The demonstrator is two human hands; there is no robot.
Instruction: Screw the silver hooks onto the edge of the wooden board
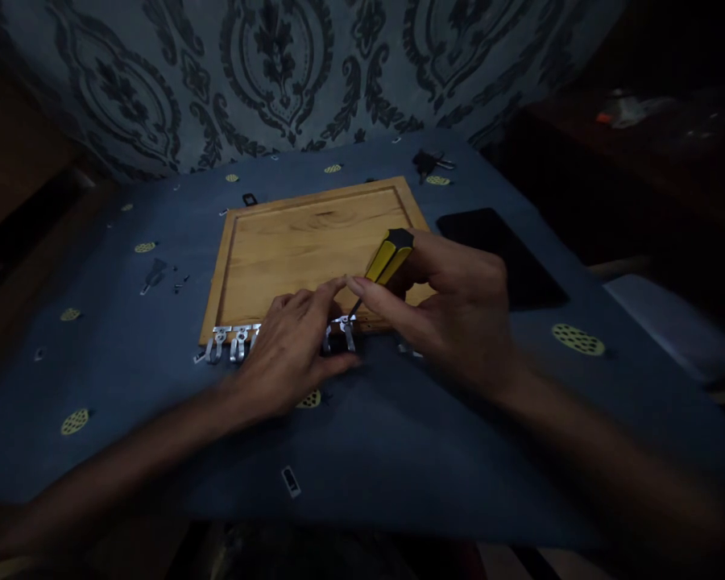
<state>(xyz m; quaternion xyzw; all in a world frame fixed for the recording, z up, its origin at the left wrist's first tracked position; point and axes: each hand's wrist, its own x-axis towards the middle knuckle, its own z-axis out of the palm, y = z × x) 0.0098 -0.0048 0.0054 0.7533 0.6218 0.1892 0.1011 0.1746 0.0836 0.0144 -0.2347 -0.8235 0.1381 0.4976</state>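
A wooden board [305,242] with a raised rim lies on a blue cloth. Along its near edge sits a row of small metal hooks [229,340]. My right hand [459,310] is closed round a yellow and black screwdriver [387,256], whose tip points down at a hook [345,326] on the board's near edge. My left hand [293,346] rests over the hook row beside the tip, its fingers pinched together close to the screwdriver's shaft. What they pinch is hidden.
A dark phone [499,254] lies right of the board. Small screws and a metal part [154,275] lie at the left, a dark bunch of items [428,163] at the back. A patterned cloth [278,72] hangs behind. A small tag [291,480] lies near the front edge.
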